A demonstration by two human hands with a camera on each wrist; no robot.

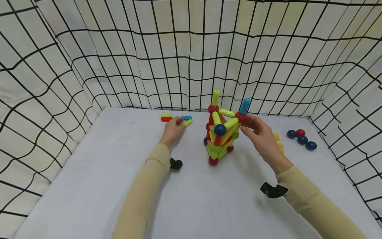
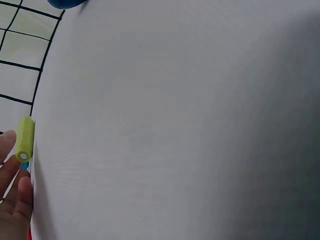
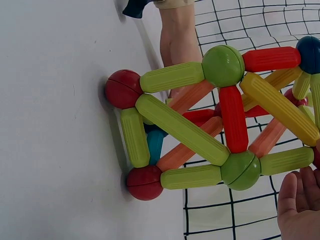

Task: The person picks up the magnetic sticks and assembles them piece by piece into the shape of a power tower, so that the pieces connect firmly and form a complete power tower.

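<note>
By the left hand [image 1: 174, 131], a yellow-green rod [image 1: 187, 123] is pinched in the head view; by the loosely curved right hand [image 1: 264, 141], a red ball [image 1: 240, 117] high on the tower [image 1: 220, 129] is touched — whether gripped cannot be told. Joints might be parted by sideways pressure. In the left wrist view, the rod is held at its ends and could be dropped. In the right wrist view, 2 red base balls [image 3: 124, 89] are seen on the bench [image 3: 55, 150] — toppling might be caused by a nudge.

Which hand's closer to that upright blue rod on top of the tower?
Right. The right hand is beside the red ball just beneath the upright blue rod; the left hand is farther off, left of the tower, pinching a yellow-green rod.
</note>
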